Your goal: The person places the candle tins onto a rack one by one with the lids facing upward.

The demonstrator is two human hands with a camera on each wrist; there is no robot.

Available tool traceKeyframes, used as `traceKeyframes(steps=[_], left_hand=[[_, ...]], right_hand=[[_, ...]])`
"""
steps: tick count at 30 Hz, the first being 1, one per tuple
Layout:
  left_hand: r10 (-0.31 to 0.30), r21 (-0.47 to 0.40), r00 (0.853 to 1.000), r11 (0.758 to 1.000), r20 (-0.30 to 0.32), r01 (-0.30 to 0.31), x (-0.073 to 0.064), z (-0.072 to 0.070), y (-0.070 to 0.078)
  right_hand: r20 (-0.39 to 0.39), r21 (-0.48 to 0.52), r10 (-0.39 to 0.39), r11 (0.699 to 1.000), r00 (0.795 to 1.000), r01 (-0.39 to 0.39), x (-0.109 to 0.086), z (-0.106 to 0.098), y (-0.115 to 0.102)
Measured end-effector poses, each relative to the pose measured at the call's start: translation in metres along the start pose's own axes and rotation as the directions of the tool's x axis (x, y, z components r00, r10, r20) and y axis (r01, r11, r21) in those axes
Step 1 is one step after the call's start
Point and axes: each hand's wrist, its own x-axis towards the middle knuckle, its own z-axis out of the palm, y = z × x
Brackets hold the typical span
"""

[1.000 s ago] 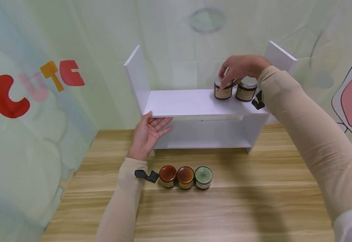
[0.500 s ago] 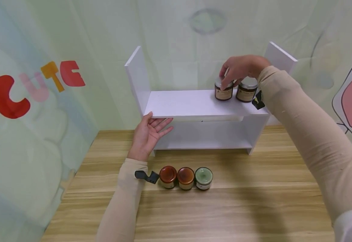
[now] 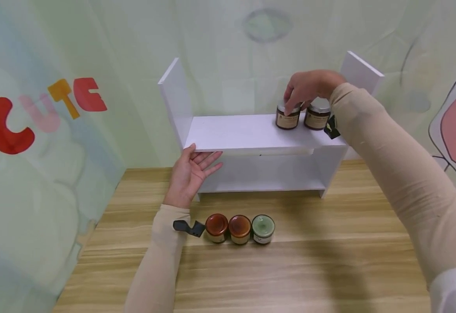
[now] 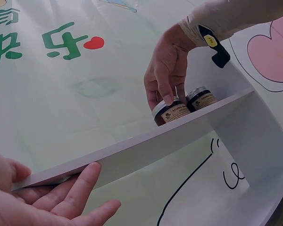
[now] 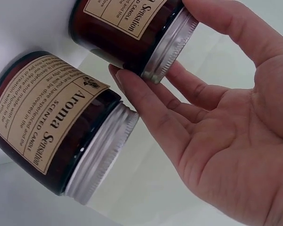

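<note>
My right hand [image 3: 308, 87] pinches the silver lid of a dark brown candle jar [image 3: 286, 121] on the top board of a white shelf [image 3: 228, 132]. The jar stands upright. Close by on its right is a second candle jar [image 5: 56, 122], whose label reads "Aroma Sensation, scented candle". In the right wrist view my fingertips [image 5: 127, 82] lie between the two jars. My left hand [image 3: 189, 178] holds the board's front left edge, its thumb on top and its fingers [image 4: 80, 190] underneath.
On the wooden table [image 3: 310, 261] before the shelf stand a red candle jar [image 3: 216, 226], an orange-brown one [image 3: 239, 227] and a green one [image 3: 263, 227] in a row. Upright side panels [image 3: 175, 100] bound the top board. A printed curtain [image 3: 228, 52] hangs behind.
</note>
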Motion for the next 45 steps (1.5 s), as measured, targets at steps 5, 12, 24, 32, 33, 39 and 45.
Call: traceKeyframes(steps=[5,12,24,32,33,39,45], left_hand=[[0.003,-0.005,1.0,1.0,0.006,-0.003,-0.001,-0.001,0.003],[0.009,0.005,1.0,1.0,0.005,-0.009,-0.002,-0.002,0.004],[0.004,0.01,1.0,1.0,0.003,-0.004,-0.002,-0.002,0.0],[0.005,-0.023,1.0,1.0,0.013,-0.004,0.0,0.002,0.001],[0.005,-0.021,1.0,1.0,0.012,-0.004,0.0,0.003,0.001],[-0.002,-0.017,1.0,1.0,0.007,0.002,-0.001,0.003,0.0],[-0.001,-0.013,1.0,1.0,0.007,0.002,0.0,0.002,0.001]], right_hand=[[-0.008,-0.066,-0.001,0.998,1.0,0.0,-0.001,-0.001,-0.007],[-0.031,-0.141,0.024,0.99,0.999,-0.028,-0.002,-0.002,-0.011],[-0.025,-0.135,0.033,0.99,0.999,-0.036,-0.005,0.001,-0.007],[-0.022,-0.136,0.041,0.99,0.999,-0.044,-0.007,-0.003,-0.005],[-0.022,-0.137,0.039,0.99,0.999,-0.042,-0.008,-0.003,-0.004],[-0.059,-0.146,0.002,0.989,0.998,-0.011,-0.02,-0.001,-0.005],[-0.145,-0.09,-0.039,0.996,0.989,0.026,-0.042,0.005,-0.003]])
